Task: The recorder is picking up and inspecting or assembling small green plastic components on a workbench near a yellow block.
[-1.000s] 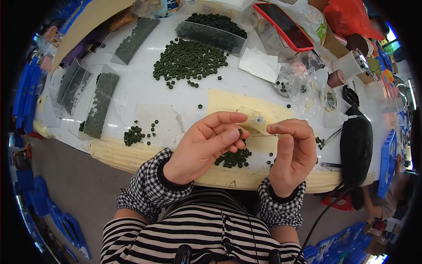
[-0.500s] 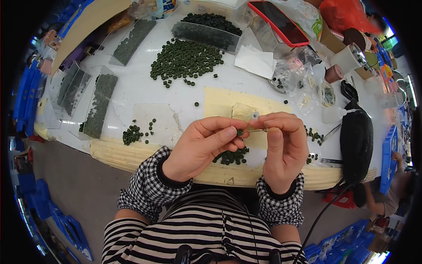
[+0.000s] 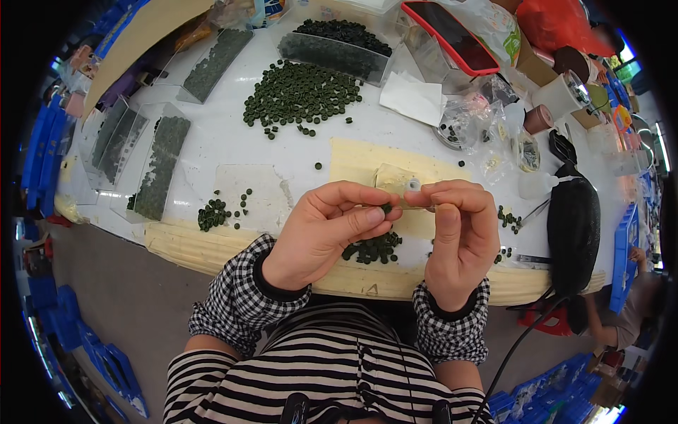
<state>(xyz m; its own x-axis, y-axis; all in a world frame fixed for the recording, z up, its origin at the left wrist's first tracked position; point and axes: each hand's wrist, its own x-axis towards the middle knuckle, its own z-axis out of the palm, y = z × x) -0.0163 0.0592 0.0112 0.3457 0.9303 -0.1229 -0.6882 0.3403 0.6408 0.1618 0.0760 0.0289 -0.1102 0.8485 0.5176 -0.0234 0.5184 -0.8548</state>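
Note:
My left hand (image 3: 318, 233) pinches a small dark green round piece (image 3: 386, 208) between thumb and fingertips, just above the table. Close beside it, my right hand (image 3: 462, 240) has its thumb and index finger drawn together; whatever sits between them is too small to make out. A small whitish ring-like tip (image 3: 413, 184) shows by the right index fingertip, and I cannot tell whether it is held. Below the hands lies a little pile of green pieces (image 3: 374, 249). Behind the fingers a cream block (image 3: 390, 175) rests on a yellow sheet (image 3: 347, 159).
A large heap of green pieces (image 3: 300, 95) spreads before a clear bin (image 3: 332, 56). Clear trays (image 3: 161, 169) stand at the left. A red-cased phone (image 3: 452, 39), white tissue (image 3: 411, 99), plastic bags (image 3: 487, 113) and a black bag (image 3: 573, 233) occupy the right.
Both hands stay nearly in place, with the fingers shifting slightly. The left hand's lower fingers have curled in a little, and the green piece is still in its pinch.

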